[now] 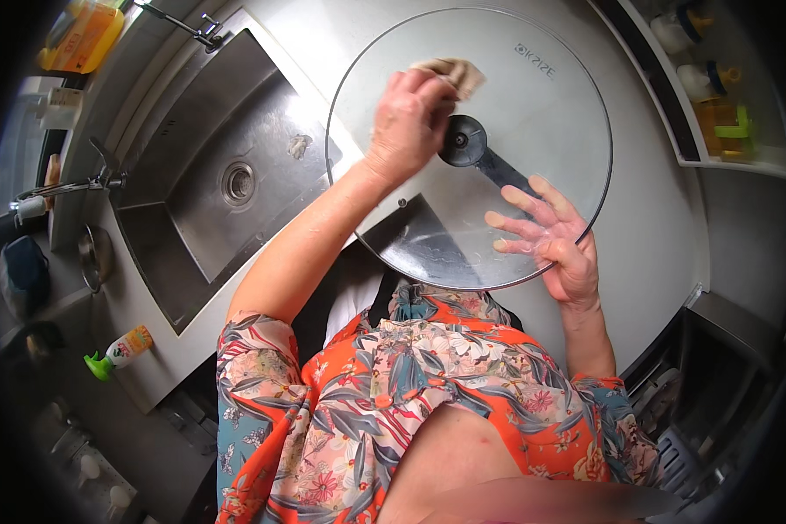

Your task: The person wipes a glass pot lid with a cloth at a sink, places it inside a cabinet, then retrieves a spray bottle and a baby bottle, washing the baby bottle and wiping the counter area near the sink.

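Observation:
A large round glass lid [393, 92] with a dark metal rim is held up before me, partly over the counter and the sink's near edge. A black handle fitting [462, 141] with a screw sits at its middle, and a dark bar runs from it. My left hand [412, 114] grips a folded beige cloth [462, 73] against the glass, just beside the fitting. My right hand [560, 239] holds the lid by its lower right rim. Its spread fingers show through the glass, with the thumb at the rim.
Left of the lid lies a stainless steel sink [203, 105] with a drain [239, 183] and a pale scrap [299, 147]. A faucet [105, 177], a metal bowl [95, 257] and a spray bottle [121, 350] stand leftward. A shelf with bottles [707, 82] is at upper right.

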{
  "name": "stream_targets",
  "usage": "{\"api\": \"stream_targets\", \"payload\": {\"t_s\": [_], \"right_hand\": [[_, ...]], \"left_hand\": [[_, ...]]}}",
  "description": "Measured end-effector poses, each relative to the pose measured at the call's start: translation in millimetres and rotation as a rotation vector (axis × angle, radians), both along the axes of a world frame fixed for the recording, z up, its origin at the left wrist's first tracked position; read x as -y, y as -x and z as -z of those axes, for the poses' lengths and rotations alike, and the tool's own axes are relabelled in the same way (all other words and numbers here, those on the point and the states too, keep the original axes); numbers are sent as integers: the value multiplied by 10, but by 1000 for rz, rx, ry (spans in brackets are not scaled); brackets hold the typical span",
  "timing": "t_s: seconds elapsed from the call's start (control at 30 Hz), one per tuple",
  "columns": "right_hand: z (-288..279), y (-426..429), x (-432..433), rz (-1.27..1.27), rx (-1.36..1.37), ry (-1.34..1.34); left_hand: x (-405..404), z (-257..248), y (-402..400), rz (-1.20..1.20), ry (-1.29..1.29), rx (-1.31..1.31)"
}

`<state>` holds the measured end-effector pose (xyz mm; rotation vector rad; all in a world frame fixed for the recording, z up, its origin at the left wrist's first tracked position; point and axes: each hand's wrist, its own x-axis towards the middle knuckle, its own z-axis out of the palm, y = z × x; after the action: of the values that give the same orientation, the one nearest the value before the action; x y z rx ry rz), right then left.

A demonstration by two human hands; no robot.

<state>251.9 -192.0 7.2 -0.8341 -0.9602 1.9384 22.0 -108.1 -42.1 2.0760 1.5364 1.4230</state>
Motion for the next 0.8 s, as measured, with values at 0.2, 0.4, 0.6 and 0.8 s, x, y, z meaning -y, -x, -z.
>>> {"api": "stream_targets", "payload": {"t_s": [0.2,0.4,0.6,0.8], "right_hand": [[-112,128,64,-49,15,47],[-122,215,120,-56,-81,106],[-54,138,101,-13,-158,193],[-97,-75,33,2,-124,128]], "left_hand": [[350,-310,-472,399,-2,68],[-352,-180,267,46,-254,-190],[-105,-100,874,-51,-83,-598],[-56,-84,1291,-318,5,122]]}}
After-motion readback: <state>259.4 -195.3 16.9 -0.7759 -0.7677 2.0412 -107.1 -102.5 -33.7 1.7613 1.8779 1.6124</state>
